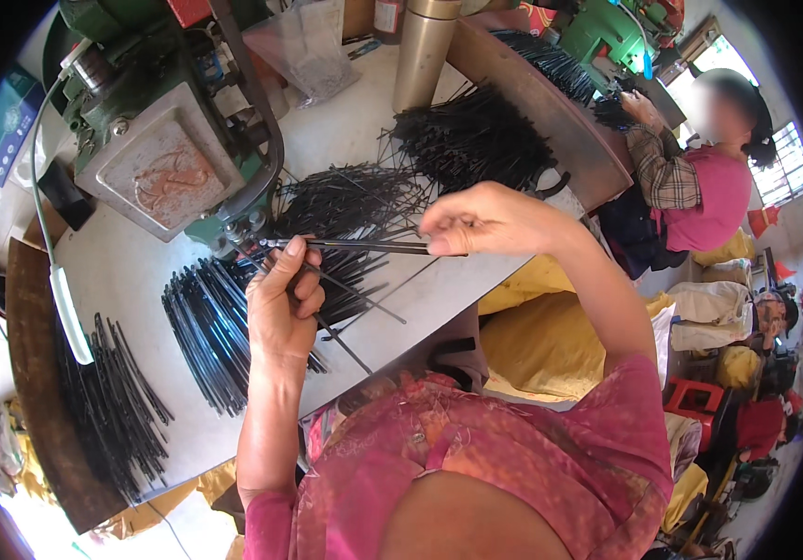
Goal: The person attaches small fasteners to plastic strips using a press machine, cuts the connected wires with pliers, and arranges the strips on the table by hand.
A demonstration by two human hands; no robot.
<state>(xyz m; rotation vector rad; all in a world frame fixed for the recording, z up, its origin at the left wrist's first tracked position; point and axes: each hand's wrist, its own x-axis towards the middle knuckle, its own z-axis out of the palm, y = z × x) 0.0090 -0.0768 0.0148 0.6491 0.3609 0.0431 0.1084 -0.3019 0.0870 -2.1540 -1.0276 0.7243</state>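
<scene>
Thin black rods stretch level between my two hands, their left ends close under the head of a green and grey machine. My left hand is closed, thumb and fingers pinching the rods right by the machine's metal tooling. At their other end my right hand pinches the tips between thumb and fingers. Loose black rods lie scattered behind my hands, with a thicker dark heap farther back. Just left of my left hand, a neat row of black rods fans over the white tabletop.
A further rod bundle lies beside the brown edge board, under a white lamp tube. A steel flask and a clear plastic bag stand at the back. Beyond a brown partition, a person works at another machine.
</scene>
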